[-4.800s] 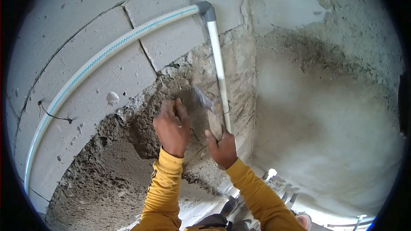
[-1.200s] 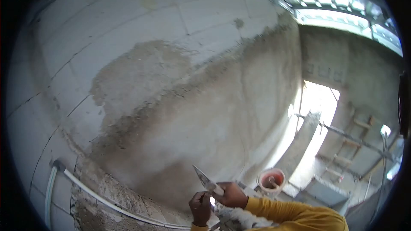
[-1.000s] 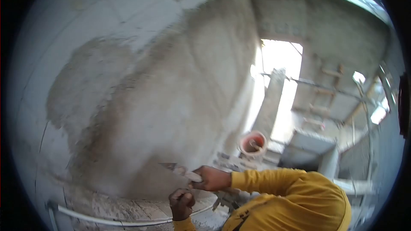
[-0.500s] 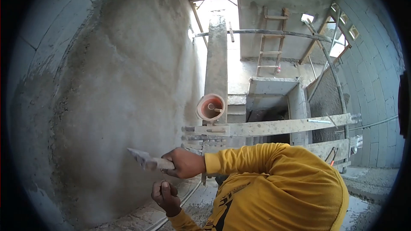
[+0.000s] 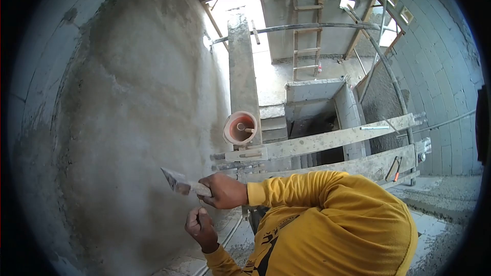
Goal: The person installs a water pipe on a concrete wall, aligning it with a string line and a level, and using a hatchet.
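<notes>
My right hand (image 5: 225, 190) is closed around the pale handle of a pointed trowel (image 5: 175, 180). The metal blade, smeared with grey, points up and left in front of the plastered wall (image 5: 123, 138). Just below, my left hand (image 5: 201, 226) is closed, with its fingers curled and the thumb against them. Whatever it may hold is hidden. The left hand is apart from the trowel. Beyond my hands, a mortar-stained bucket (image 5: 240, 128) with a reddish inside stands on a plank and has a handled tool in it.
A plasterer's float (image 5: 250, 154) lies by the bucket. Scaffold planks (image 5: 332, 139) cross ahead, above an opening with steps (image 5: 273, 123). A wooden ladder (image 5: 307, 38) leans at the back wall. Curved poles (image 5: 394, 79) stand right, and an orange-handled tool (image 5: 396, 176) rests on the lower plank.
The view has shifted, so the bucket, planks and ladder appear farther left. My right hand has tilted the trowel blade more upward. My left hand has turned slightly and stays closed.
</notes>
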Demonstrator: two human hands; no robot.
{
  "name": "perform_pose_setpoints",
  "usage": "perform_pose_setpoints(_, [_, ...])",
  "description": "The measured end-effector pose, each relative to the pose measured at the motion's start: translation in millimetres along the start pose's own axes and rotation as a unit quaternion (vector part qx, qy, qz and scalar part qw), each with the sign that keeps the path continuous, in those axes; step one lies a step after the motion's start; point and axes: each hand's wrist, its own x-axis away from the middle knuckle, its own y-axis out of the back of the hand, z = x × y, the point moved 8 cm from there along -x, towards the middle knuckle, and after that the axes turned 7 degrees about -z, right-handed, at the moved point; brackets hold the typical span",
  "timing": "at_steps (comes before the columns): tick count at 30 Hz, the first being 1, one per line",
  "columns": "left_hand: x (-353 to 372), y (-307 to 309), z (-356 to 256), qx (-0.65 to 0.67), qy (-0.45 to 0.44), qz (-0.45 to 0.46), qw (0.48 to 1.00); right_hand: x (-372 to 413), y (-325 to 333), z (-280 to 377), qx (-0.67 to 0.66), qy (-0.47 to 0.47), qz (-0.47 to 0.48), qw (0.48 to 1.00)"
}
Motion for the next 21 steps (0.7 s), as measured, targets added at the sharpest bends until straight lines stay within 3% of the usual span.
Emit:
perform_pose_setpoints(4, [-16.2,-25.6,32.9,0.042,-0.053,-0.034,0.997,22.2,-0.3,1.8,0.004,0.030,-0.014,0.999])
perform_pose_setpoints(7, [-12.1,-50.5,16.3,0.229,0.151,-0.078,0.959,19.2,17.0,-1.2,0.016,0.021,-0.041,0.999])
perform_pose_setpoints(9, [-15.1,-46.8,-12.7,0.057,-0.018,-0.005,0.998,18.3,29.2,-4.3,0.007,-0.002,-0.072,0.997])
perform_pose_setpoints(11, [-15.6,-52.8,-19.8,0.044,-0.021,0.058,0.997,15.9,43.6,-9.8,0.010,-0.022,-0.102,0.995])
perform_pose_setpoints(13, [-9.5,-62.5,-10.9,0.176,0.159,0.106,0.966,15.4,57.1,-16.2,0.024,-0.041,-0.124,0.991])
perform_pose_setpoints(14, [-16.0,-68.9,-26.8,0.150,0.059,0.117,0.980,19.4,58.4,-17.2,0.049,-0.047,-0.137,0.988])
perform_pose_setpoints(17, [-44.1,-81.7,-2.4,0.187,0.139,0.123,0.965,33.3,58.8,-20.0,0.016,-0.033,-0.172,0.984])
perform_pose_setpoints(20, [-39.6,-106.1,-35.2,0.252,0.171,0.048,0.951,46.8,52.5,-9.6,0.012,-0.054,-0.200,0.978])
perform_pose_setpoints(21, [-41.1,-108.7,-35.8,0.249,0.156,0.062,0.954,49.0,48.3,-12.2,0.007,-0.046,-0.218,0.975])
